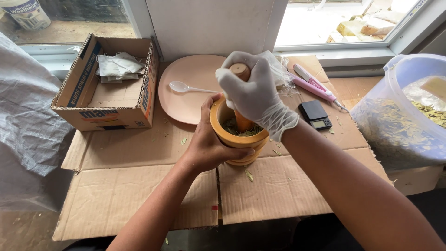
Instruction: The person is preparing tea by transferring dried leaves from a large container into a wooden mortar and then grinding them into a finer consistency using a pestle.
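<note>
lining the windowside table [139,186] — flattened cardboard

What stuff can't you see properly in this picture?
Head view:
- Lower end of the wooden pestle: buried in crushed leaves inside the round yellow-orange wooden mortar.
- Pestle's grip: covered by the gloved right hand.
- Mortar's near side: covered by the bare left hand.
- Clear plastic tub of dried leaves: cut off by the right edge.
- Small black pocket scale: display too small to read.

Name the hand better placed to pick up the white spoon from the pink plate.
Left, probably. The left hand only steadies the mortar beside the plate with the spoon; the gloved right hand grips the pestle.
</note>
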